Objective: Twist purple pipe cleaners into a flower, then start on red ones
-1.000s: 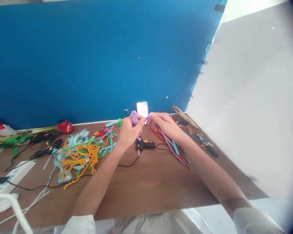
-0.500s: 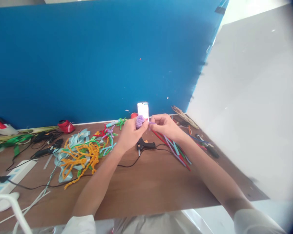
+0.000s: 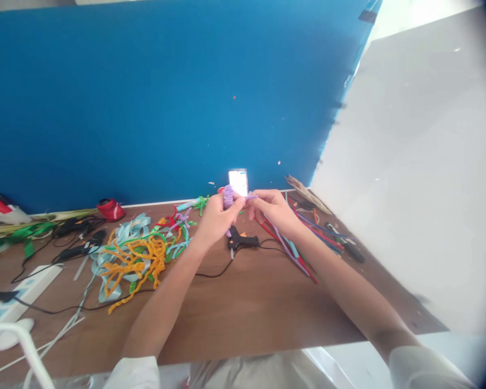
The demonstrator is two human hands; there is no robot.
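Observation:
My left hand (image 3: 217,217) is closed around a coiled bundle of fuzzy purple pipe cleaner (image 3: 228,196), which sticks up past the thumb and fingers. A purple strand runs from it to my right hand (image 3: 273,209), whose thumb and fingertips pinch the strand. Both hands are raised above the table, close together, in front of a lit phone (image 3: 238,182) that leans on the blue wall. Below them lies a black glue gun (image 3: 243,240) with its cord. Long pipe cleaners in red, purple and teal (image 3: 294,251) lie under my right forearm.
Orange pipe cleaners (image 3: 140,259) tangle with pale blue ribbon (image 3: 109,292) on the left. A white power strip (image 3: 28,289) with cords lies farther left. A red ribbon roll (image 3: 110,209) stands by the blue wall (image 3: 154,108). Dried husks (image 3: 308,194) and a dark-handled tool (image 3: 353,251) are at right.
The purple bundle has turned in my left hand and now shows its ridged side. My right fingers have shifted along the strand, the hand staying almost in place.

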